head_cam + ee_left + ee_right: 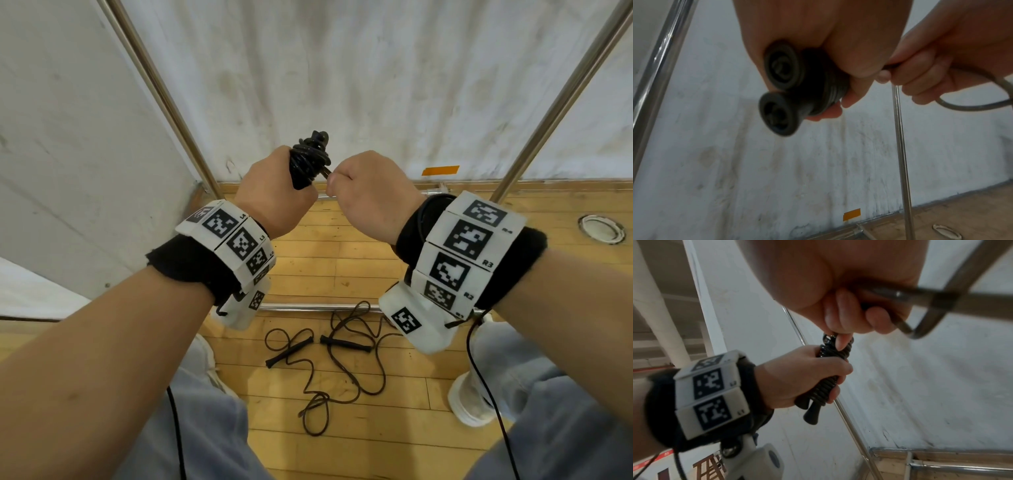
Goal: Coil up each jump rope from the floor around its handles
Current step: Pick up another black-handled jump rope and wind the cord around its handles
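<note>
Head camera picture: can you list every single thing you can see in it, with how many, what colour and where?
Wound jump rope: one, black, coiled round its two handles, held up in front of the wall.
Loose jump rope: one, dark cord with black handles, tangled on the floor between the feet.
Metal poles: several, silver, two slanting up the wall, others low along the floor.
Tape: one piece, orange, low on the wall.
Wall: white, stained, ahead.
Floor: light wood planks.
Round plate: one, silver, set in the floor at right.
Shoes: two, white, on the floor.
Wrist bands: two, black with white coded tags.
Left hand: grips the wound rope.
Right hand: pinches the rope's free end beside the coil.
</note>
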